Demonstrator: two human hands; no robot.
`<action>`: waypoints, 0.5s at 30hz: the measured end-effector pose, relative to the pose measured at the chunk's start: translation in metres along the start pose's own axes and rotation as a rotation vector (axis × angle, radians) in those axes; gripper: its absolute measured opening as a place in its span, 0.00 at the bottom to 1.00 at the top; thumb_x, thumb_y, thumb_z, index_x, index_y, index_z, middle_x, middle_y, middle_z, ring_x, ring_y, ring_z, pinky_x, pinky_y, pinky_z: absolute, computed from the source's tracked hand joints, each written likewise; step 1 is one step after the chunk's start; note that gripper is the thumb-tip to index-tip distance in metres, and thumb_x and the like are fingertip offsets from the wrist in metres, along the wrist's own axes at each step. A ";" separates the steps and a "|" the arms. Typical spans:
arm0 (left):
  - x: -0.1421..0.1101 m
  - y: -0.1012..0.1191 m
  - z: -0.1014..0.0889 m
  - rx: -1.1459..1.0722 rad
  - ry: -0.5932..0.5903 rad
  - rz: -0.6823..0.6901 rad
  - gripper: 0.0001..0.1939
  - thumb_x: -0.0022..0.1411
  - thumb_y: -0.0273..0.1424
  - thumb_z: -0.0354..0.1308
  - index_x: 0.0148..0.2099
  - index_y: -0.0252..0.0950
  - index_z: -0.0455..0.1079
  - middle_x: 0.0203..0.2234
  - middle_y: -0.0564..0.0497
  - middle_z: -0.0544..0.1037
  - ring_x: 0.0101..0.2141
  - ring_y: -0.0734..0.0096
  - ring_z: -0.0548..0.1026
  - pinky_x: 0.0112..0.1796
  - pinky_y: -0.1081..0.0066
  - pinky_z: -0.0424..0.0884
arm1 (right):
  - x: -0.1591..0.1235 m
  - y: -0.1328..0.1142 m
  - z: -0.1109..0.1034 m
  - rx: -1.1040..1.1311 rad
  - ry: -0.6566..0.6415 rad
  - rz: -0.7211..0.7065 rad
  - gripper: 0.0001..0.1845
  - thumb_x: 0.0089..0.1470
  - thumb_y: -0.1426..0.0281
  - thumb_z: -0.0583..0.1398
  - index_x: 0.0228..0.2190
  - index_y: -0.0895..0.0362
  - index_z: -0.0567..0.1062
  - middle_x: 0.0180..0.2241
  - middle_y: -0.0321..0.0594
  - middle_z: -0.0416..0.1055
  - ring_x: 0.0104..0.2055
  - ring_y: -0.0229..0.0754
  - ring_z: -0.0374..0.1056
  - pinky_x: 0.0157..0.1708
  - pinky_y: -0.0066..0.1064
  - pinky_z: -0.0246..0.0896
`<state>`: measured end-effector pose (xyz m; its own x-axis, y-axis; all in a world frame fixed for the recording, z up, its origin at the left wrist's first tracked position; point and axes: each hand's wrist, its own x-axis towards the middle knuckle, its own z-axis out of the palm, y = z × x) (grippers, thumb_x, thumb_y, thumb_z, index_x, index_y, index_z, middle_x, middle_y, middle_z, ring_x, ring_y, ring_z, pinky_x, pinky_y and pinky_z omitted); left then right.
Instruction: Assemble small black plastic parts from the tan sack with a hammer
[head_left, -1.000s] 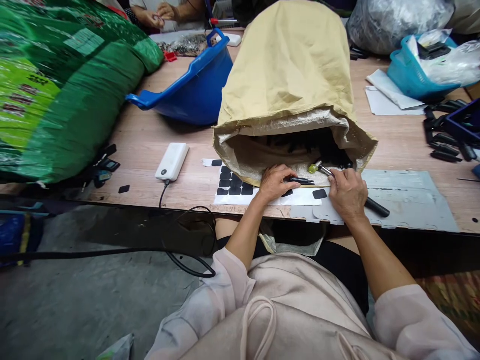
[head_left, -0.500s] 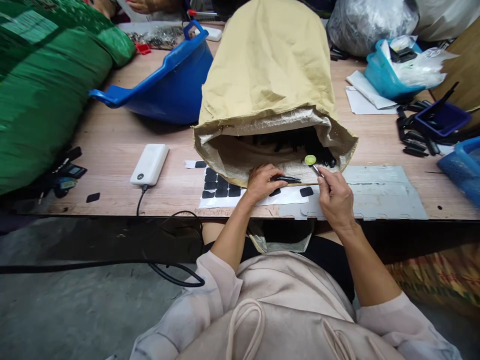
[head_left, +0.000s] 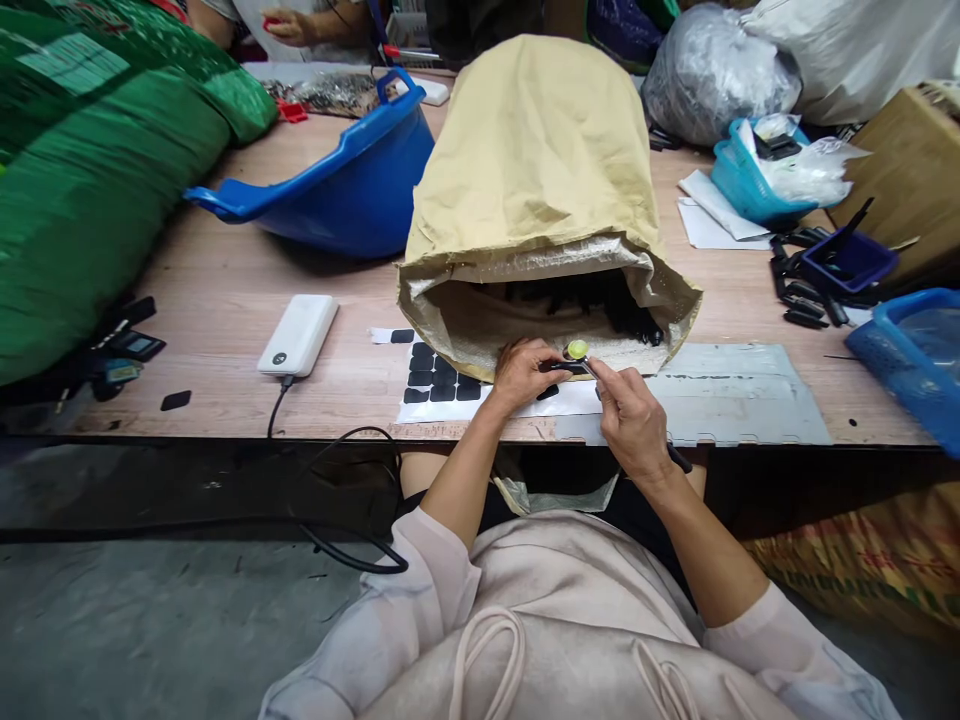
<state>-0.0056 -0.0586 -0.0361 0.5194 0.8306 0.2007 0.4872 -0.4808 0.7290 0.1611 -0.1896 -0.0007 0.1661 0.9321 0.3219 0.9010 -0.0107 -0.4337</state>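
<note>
the left hand (head_left: 523,374) pinched a slim black plastic piece (head_left: 568,366) beyond its fingertips while the right hand (head_left: 634,418) gripped a black-handled hammer with round yellow-green face (head_left: 577,350), so a mis-aimed tap could have bruised the nearby left thumb.

We find the green sack (head_left: 127,190) cropped at left; the right hand (head_left: 634,415) covers part of the yellow-headed tool (head_left: 577,349); black pieces (head_left: 581,293) inside the tan bag (head_left: 540,150) appear indistinct to us.
</note>
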 end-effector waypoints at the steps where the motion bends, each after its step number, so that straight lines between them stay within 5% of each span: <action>1: 0.000 0.000 0.000 0.005 -0.005 -0.003 0.07 0.60 0.36 0.71 0.42 0.44 0.84 0.33 0.52 0.80 0.40 0.63 0.76 0.43 0.65 0.69 | 0.000 0.001 0.001 -0.016 -0.017 -0.003 0.23 0.71 0.67 0.50 0.60 0.48 0.76 0.38 0.42 0.73 0.39 0.41 0.71 0.34 0.28 0.62; 15: 0.001 0.002 -0.001 0.009 -0.016 -0.018 0.08 0.59 0.35 0.72 0.42 0.42 0.84 0.33 0.52 0.81 0.39 0.63 0.76 0.42 0.66 0.68 | 0.000 0.015 -0.004 0.016 0.035 0.004 0.21 0.70 0.68 0.51 0.57 0.49 0.78 0.37 0.39 0.75 0.39 0.40 0.72 0.33 0.28 0.63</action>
<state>-0.0044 -0.0584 -0.0336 0.5214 0.8348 0.1768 0.5031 -0.4681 0.7265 0.1762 -0.1916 -0.0037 0.1835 0.9187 0.3497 0.8940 -0.0081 -0.4480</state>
